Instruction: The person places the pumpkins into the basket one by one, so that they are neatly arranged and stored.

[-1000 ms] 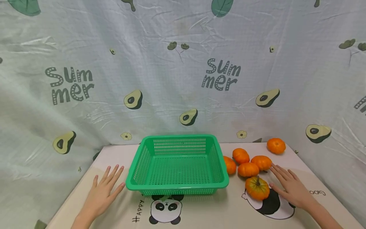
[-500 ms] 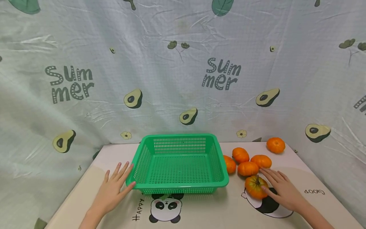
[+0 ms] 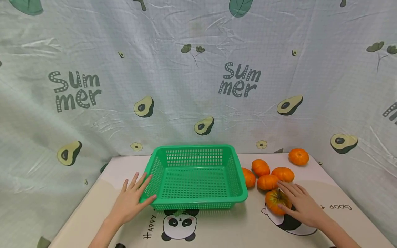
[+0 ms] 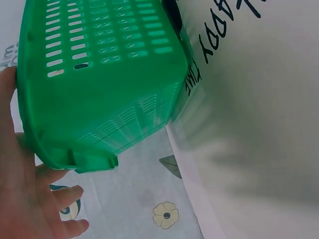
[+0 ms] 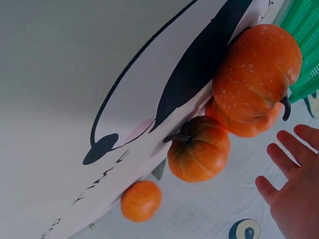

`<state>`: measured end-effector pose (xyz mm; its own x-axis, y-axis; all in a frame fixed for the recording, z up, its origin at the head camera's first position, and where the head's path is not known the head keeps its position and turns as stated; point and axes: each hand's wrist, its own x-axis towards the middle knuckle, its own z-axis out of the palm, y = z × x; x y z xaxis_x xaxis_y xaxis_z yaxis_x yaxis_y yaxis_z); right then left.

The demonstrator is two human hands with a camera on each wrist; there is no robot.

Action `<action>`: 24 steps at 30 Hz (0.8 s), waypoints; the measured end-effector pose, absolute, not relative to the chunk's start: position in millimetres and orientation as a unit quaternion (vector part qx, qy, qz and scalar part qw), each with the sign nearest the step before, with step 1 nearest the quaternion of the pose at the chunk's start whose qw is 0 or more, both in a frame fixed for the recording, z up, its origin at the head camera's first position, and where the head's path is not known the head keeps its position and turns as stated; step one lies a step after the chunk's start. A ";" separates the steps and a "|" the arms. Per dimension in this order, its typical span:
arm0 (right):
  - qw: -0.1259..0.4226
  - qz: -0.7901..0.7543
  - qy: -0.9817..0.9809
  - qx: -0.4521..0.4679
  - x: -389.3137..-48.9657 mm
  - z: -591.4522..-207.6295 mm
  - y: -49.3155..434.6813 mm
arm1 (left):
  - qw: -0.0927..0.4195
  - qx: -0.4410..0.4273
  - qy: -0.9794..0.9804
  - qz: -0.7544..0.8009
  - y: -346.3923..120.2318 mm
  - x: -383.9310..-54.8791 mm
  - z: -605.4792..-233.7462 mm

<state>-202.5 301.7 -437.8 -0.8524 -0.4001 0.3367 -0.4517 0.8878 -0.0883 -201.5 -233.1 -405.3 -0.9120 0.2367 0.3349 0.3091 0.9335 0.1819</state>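
Observation:
A green plastic basket (image 3: pixel 143 186) stands mid-table. My left hand (image 3: pixel 128 204) is spread at its front-left corner, fingers straight and overlapping the rim in the head view. In the left wrist view this hand (image 4: pixel 27 199) lies along the rim of the basket (image 4: pixel 109 84). My right hand (image 3: pixel 300 205) hovers with extended fingers just over the nearest small pumpkin (image 3: pixel 274 203), which has green streaks and a stem. Seen from the right wrist, the fingers (image 5: pixel 284 159) are apart from that pumpkin (image 5: pixel 256 74). Neither hand grips anything.
Behind the near pumpkin, several orange pumpkins (image 3: pixel 267 182) cluster beside the basket's right side. Another pumpkin (image 3: pixel 298 157) sits alone at the far right corner. A printed cloth (image 3: pixel 186 103) hangs close behind the table (image 3: pixel 229 230).
My left hand has moved right, from beside the basket to its front-left corner. My right hand has shifted left, closer over the near pumpkin. Basket and pumpkins stay put.

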 end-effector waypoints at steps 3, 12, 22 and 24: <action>0.156 0.077 -0.958 0.227 -202.2 -437.3 300.6 | 0.155 -0.141 -0.971 -0.115 -231.7 -204.1 -405.9; 0.158 0.067 -0.958 0.229 -202.2 -444.8 300.5 | 0.141 -0.142 -0.972 -0.121 -230.4 -209.0 -410.8; 0.136 0.052 -0.971 0.191 -203.7 -449.2 301.9 | 0.142 -0.132 -0.971 -0.137 -229.0 -210.2 -411.0; 0.136 0.054 -0.972 0.184 -204.2 -448.7 301.7 | 0.132 -0.127 -0.974 -0.134 -228.7 -210.9 -410.3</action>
